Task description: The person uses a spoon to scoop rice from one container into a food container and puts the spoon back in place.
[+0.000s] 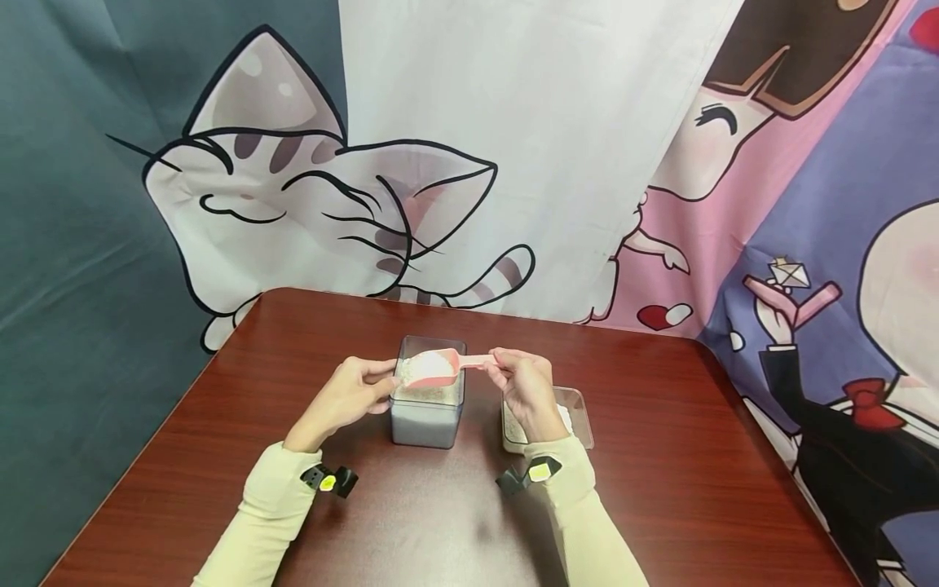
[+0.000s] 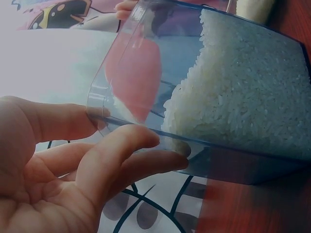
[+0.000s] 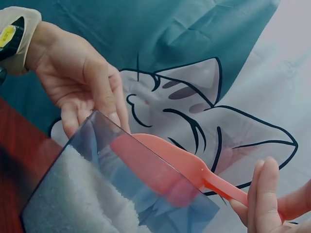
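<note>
A clear bluish container (image 1: 425, 428), partly filled with rice (image 2: 248, 87), stands upright on the table. My left hand (image 1: 343, 401) holds its upper left edge, thumb on one side and fingers against the wall. Over the container's open top is a pink scoop (image 3: 160, 160) heaped with white rice (image 1: 429, 364). My right hand (image 1: 530, 393) grips the scoop's handle (image 1: 478, 360) from the right. In the left wrist view the scoop's pink bowl shows through the clear wall. Inside the container, the rice lies sloped against the walls.
A lower clear container (image 1: 584, 424) with white rice stands at the right, partly hidden behind my right hand and wrist. The dark red wooden table (image 1: 411, 522) reaches back to a hanging cloth (image 1: 557, 163) printed with cartoon figures.
</note>
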`<state>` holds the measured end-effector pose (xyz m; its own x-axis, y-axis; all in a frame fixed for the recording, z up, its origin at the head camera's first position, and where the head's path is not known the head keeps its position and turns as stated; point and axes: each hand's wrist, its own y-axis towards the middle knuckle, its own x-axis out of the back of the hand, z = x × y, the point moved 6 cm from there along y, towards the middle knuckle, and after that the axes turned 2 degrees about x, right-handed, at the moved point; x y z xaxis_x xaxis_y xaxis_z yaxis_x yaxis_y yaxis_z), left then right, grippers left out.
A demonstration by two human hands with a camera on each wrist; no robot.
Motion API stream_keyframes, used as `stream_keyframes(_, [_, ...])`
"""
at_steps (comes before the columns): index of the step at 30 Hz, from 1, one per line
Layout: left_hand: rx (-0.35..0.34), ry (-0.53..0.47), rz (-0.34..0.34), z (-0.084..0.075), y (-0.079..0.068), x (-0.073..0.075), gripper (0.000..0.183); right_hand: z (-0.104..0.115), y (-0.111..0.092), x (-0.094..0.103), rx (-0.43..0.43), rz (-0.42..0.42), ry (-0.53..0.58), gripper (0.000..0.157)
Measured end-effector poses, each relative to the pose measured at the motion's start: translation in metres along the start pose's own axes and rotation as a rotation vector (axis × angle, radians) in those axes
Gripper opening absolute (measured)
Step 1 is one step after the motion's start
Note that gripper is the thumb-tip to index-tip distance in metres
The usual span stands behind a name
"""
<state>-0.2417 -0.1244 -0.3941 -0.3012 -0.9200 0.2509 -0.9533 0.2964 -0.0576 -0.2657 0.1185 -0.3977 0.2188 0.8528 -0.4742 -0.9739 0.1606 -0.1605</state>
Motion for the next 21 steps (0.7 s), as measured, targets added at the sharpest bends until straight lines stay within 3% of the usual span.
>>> stream_keyframes(21, [-0.050,-0.015,0.027,-0.0036,-0.0014,-0.0006,0.047,0.0049,-0.0013,0.0015,-0.006,0.001,0.018,0.018])
